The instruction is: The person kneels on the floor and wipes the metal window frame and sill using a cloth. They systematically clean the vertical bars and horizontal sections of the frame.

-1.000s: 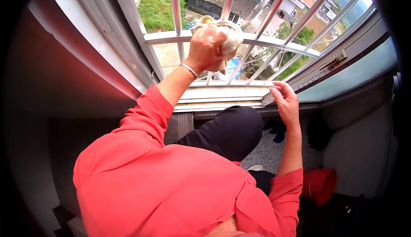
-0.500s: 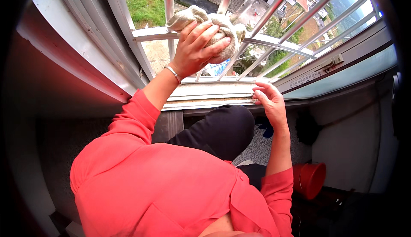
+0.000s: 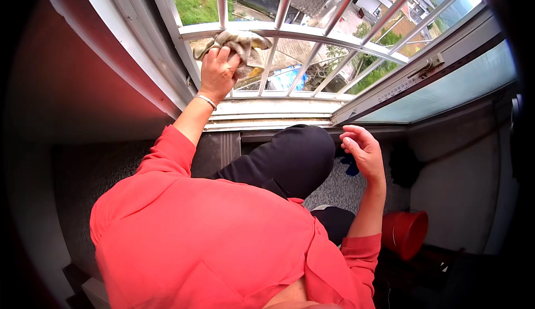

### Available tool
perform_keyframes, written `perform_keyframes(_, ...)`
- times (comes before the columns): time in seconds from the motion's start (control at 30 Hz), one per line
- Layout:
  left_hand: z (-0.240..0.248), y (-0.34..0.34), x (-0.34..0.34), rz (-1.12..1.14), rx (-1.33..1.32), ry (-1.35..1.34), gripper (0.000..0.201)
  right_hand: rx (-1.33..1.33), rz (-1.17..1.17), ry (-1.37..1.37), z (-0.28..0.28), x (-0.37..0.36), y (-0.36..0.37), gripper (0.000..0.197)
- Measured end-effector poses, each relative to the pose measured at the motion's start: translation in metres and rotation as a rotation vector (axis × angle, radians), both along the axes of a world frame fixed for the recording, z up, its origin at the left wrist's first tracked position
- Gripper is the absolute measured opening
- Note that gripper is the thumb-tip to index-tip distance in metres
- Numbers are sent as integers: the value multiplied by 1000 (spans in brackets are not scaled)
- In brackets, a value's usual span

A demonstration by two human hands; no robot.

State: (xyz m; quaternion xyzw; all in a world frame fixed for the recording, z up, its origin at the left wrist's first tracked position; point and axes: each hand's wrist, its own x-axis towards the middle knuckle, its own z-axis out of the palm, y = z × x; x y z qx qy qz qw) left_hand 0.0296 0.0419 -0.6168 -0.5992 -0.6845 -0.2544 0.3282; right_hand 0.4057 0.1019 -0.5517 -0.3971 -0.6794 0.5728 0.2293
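A crumpled beige cloth [image 3: 245,42] is bunched under my left hand [image 3: 219,75], whose fingers are closed around it. Cloth and hand are at the left part of the white metal window bars [image 3: 285,2], against the crosswise rail [image 3: 312,33]. Part of the cloth hangs below the rail, with a yellowish patch showing. My right hand [image 3: 363,151] is in the air beside my bent knee, just inside the sill. Its fingers are loosely curved and hold nothing that I can see.
Below the bars runs the window track [image 3: 267,120]. A sliding window frame [image 3: 423,72] with a latch stands at the right. My knee [image 3: 301,153] is bent close to the sill. On the floor at the right sit a red bucket [image 3: 409,233] and a dark brush head [image 3: 404,165].
My left hand has moved the cloth left and down along the rail. My right hand has drawn back from the window track toward me and slightly right.
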Motion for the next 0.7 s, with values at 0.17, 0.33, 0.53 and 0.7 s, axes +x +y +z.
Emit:
perform_keyframes(0.17, -25, -27, 26, -173, 185, -834, 41, -29, -138, 61, -16, 47, -11, 26)
perform_keyframes(0.33, 48, -21, 26, -223, 688, -503, 54, -129, -336, 136, -45, 78, -23, 24)
perform_keyframes(0.53, 26, 15, -29, 10, 788, -345, 55, -154, -254, 151, -60, 68, -23, 24)
perform_keyframes(0.7, 10, 39, -6, 31, 918, -494, 57, -219, -257, 133, -69, 61, -22, 26)
